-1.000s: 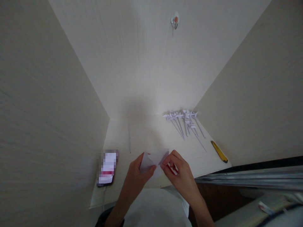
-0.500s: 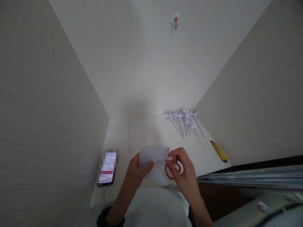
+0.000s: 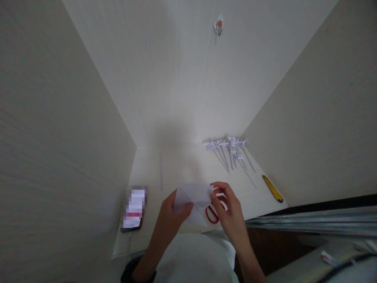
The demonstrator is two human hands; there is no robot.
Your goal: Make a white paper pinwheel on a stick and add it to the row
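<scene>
My left hand (image 3: 169, 214) pinches a folded white sheet of paper (image 3: 193, 198) at its left side, thumb on top. My right hand (image 3: 228, 208) grips the paper's right corner with its fingertips. Both hands hold the paper just above the near edge of a pale wooden desk (image 3: 182, 165). Red-handled scissors (image 3: 212, 214) lie on the desk under the paper, next to my right hand.
Several white paper pinwheels on thin sticks (image 3: 231, 153) lie at the back right of the desk. A yellow utility knife (image 3: 272, 188) rests by the right wall, a phone (image 3: 134, 208) at the left, a thin white stick (image 3: 161, 171) behind it. Walls close in on three sides.
My right hand let go of the paper half a second ago, then came back to pinch its right corner. The paper has opened out a little. The left hand barely moved.
</scene>
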